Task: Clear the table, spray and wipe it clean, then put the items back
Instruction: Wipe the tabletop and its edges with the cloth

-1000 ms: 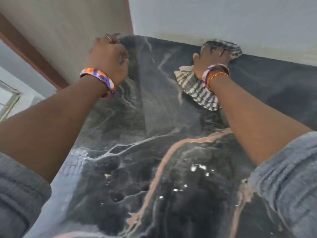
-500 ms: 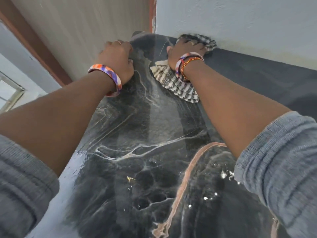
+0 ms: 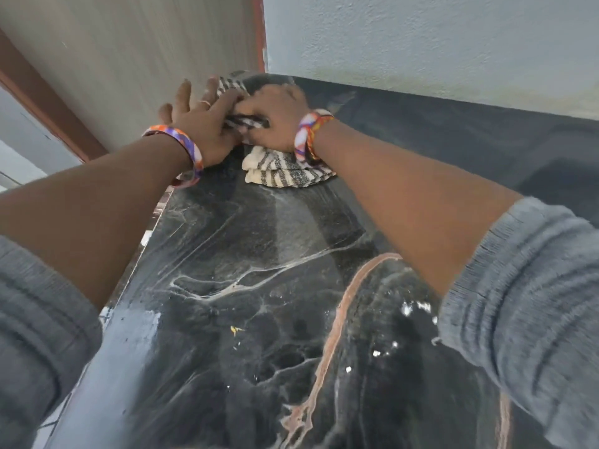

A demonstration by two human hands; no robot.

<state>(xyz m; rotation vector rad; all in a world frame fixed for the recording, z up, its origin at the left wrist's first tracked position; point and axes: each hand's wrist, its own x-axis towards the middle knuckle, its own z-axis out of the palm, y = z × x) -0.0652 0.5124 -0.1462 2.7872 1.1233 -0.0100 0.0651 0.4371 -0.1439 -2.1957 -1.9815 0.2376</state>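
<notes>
Walls: pale plaster wall (image 3: 437, 37) beyond the fingers, beige panel (image 3: 136, 59) to their left, meeting at a red-brown corner strip (image 3: 258, 30).

Desk (image 3: 259, 254): black marble with white and pink veins, running from the viewer up to both walls. Surface shows wet streaks; no objects stand on the visible part, so the wiping step appears to be in hand.

Striped cloth (image 3: 285, 168): cream with grey bands, bunched in the far left corner of the desk, part under the fingers, part trailing back toward the viewer.

Right hand (image 3: 275, 119): fingers curled down onto the cloth, gripping and pressing it against the desk.

Left hand (image 3: 197, 124): touching the right hand, fingers spread fairly straight, reaching onto the cloth's left edge; whether they pinch it cannot be told.

Crumbs (image 3: 408, 309): white specks well back from the fingers, near the right sleeve; one yellow fleck (image 3: 236, 329) nearer the middle.

Handling note: work the cloth right into the corner, keep the pressure flat, then draw it back toward the viewer in overlapping strokes, gathering the specks instead of scattering them.
</notes>
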